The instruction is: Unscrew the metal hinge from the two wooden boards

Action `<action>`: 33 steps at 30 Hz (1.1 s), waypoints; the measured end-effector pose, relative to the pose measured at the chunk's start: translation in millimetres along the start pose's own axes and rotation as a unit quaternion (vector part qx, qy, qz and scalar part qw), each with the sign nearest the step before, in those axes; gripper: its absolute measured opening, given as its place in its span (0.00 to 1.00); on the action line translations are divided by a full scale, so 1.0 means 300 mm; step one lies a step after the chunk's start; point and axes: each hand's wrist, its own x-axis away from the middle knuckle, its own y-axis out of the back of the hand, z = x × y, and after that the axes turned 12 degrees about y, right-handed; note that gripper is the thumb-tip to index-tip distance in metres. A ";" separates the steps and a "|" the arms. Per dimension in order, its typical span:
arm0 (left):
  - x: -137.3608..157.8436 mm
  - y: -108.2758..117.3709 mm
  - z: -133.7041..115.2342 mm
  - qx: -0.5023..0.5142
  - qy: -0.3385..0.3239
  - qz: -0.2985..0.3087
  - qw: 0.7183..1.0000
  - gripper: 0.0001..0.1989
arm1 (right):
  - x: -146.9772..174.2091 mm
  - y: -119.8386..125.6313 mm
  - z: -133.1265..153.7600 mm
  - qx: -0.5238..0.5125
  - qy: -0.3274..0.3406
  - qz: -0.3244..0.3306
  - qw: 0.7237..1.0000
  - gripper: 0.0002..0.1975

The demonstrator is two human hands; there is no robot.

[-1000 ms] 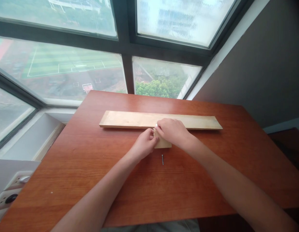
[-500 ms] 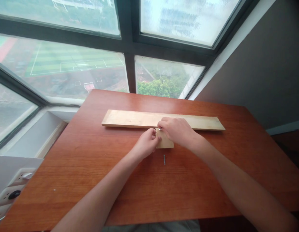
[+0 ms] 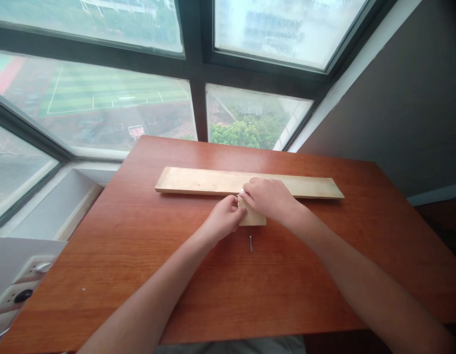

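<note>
On the near part of the table (image 3: pixel 305 290) lies one thin metal pin (image 3: pixel 251 243), too small to tell whether screw or nail, apart from both hands. Just beyond it sits one wooden block (image 3: pixel 255 219). The left hand (image 3: pixel 223 216) pinches the block's left edge between thumb and fingers, so most of the block lies to the right of that grip. The right hand (image 3: pixel 270 196) covers the block's far right part, its thumb and fingers together on one small shiny piece (image 3: pixel 243 190) near the far left corner; they hide most of it, and its shape cannot be made out. Beyond lies one long board (image 3: pixel 198 181), set crosswise, partly hidden by the right hand. Farthest off, the window frame (image 3: pixel 194 69) is cut off at the top, with one sports field (image 3: pixel 117 91) hazy behind glass
</note>
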 end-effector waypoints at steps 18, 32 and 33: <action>-0.005 0.003 0.005 0.004 -0.002 0.005 1.000 0.06 | 0.025 0.043 -0.049 -0.082 0.054 -0.053 0.994 0.17; -0.008 0.005 0.013 -0.021 -0.008 -0.007 1.000 0.06 | 0.070 0.294 -0.107 -0.076 -0.074 -0.519 0.848 0.12; -0.007 0.005 0.013 -0.022 -0.009 -0.006 1.000 0.06 | 0.062 0.293 -0.106 -0.090 -0.074 -0.542 0.832 0.11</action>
